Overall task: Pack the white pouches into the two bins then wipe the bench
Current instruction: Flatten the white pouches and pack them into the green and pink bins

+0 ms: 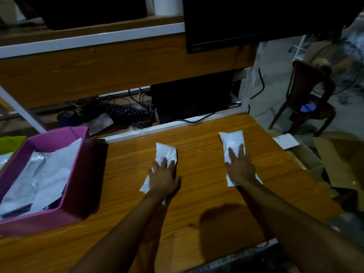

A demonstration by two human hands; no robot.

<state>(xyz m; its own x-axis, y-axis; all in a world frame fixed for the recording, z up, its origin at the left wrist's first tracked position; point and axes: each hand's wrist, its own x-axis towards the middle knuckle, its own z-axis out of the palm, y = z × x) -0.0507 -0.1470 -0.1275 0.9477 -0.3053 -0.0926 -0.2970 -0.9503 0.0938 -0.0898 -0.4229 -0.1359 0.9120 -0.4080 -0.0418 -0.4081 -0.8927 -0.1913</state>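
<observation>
Two white pouches lie on the wooden bench (pixel 197 194). My left hand (pixel 163 178) rests palm-down on the left pouch (pixel 165 152), fingers spread and slightly curled into it. My right hand (pixel 239 167) lies flat on the right pouch (pixel 232 141), fingers apart. A purple bin (pixel 78 184) at the left holds several white pouches (pixel 39 178). The corner of a green bin (pixel 9 141) shows at the far left edge with a white pouch in it.
Behind the bench a gap holds a keyboard (pixel 126 113), cables and a dark computer case (pixel 193 99). A monitor (pixel 256 20) hangs over the top right. A wooden chair (pixel 307 99) and cardboard boxes (pixel 338 164) stand to the right of the bench.
</observation>
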